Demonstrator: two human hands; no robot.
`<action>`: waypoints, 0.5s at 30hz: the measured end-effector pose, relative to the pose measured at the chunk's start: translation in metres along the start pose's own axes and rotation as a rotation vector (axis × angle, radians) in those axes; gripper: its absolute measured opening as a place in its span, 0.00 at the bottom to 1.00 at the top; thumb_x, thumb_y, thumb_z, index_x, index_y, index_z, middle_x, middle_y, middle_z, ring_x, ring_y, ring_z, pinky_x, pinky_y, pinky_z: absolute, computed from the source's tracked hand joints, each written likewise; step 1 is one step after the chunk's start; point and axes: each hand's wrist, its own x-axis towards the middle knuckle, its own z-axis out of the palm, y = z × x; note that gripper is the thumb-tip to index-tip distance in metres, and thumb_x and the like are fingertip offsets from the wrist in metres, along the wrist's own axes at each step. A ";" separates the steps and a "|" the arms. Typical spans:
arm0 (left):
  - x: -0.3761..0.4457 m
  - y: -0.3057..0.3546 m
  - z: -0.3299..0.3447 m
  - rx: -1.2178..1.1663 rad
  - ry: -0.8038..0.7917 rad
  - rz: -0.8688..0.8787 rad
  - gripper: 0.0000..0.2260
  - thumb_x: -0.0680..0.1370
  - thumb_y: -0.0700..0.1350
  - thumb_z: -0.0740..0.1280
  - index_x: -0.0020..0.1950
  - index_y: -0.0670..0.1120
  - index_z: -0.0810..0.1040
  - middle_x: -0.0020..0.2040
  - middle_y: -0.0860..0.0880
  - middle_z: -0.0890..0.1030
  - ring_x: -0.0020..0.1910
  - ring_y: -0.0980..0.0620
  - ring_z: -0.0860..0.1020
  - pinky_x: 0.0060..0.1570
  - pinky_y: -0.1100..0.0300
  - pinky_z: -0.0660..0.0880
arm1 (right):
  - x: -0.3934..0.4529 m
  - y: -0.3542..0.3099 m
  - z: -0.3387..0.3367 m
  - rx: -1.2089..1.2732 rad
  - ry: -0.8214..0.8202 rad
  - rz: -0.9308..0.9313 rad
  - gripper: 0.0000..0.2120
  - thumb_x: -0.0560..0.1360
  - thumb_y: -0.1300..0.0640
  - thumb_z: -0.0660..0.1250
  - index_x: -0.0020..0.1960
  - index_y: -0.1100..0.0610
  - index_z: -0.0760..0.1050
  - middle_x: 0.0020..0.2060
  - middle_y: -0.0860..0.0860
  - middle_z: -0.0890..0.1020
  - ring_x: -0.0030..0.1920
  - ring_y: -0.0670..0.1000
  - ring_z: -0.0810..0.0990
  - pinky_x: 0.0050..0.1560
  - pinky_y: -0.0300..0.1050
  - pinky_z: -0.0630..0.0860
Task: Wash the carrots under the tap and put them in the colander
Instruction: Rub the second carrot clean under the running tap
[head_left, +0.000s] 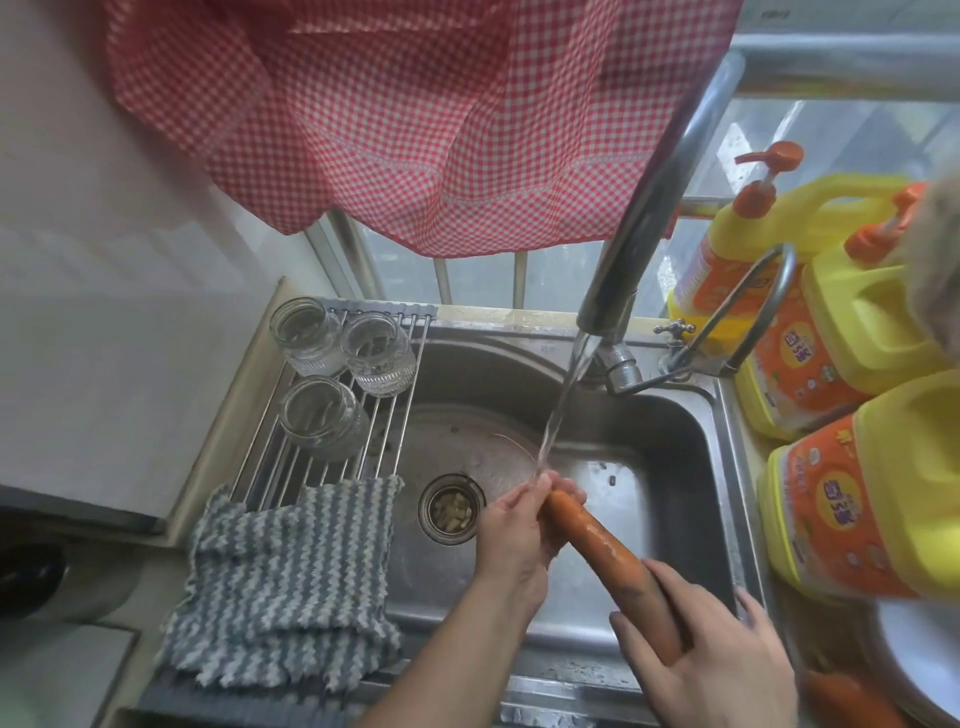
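While the water (558, 410) runs from the tap (639, 228) into the sink (670, 431), we are in the washing step: one carrot (605, 558) is held slanted over the basin. Our left hand (514, 535) is curled around its far end, just under the stream, and our right hand (711, 660) grips its near end, so the carrot lies between both hands. We judge that the next move calls for rubbing and turning it, then carrying it to the colander, which we cannot clearly see. Another carrot (852, 699) lies at the lower right on the surface.
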 end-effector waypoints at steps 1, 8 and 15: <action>0.001 -0.001 0.000 -0.007 0.010 -0.011 0.05 0.79 0.36 0.67 0.44 0.38 0.81 0.37 0.41 0.83 0.36 0.47 0.83 0.36 0.55 0.81 | -0.001 0.002 0.000 -0.007 -0.009 0.003 0.25 0.63 0.36 0.62 0.54 0.46 0.82 0.37 0.41 0.83 0.51 0.49 0.73 0.62 0.54 0.69; 0.006 -0.006 0.002 0.003 0.165 -0.003 0.10 0.77 0.39 0.71 0.36 0.41 0.79 0.30 0.45 0.80 0.29 0.50 0.79 0.33 0.57 0.79 | 0.001 0.005 0.003 -0.049 -0.005 -0.062 0.26 0.62 0.37 0.62 0.53 0.49 0.84 0.37 0.43 0.84 0.51 0.49 0.73 0.63 0.53 0.65; 0.015 -0.009 -0.002 -0.015 0.298 0.021 0.17 0.84 0.36 0.57 0.36 0.41 0.76 0.24 0.46 0.75 0.24 0.50 0.74 0.36 0.55 0.76 | -0.002 -0.002 0.007 -0.051 -0.073 -0.110 0.26 0.60 0.37 0.61 0.51 0.48 0.83 0.35 0.42 0.84 0.44 0.45 0.78 0.59 0.54 0.66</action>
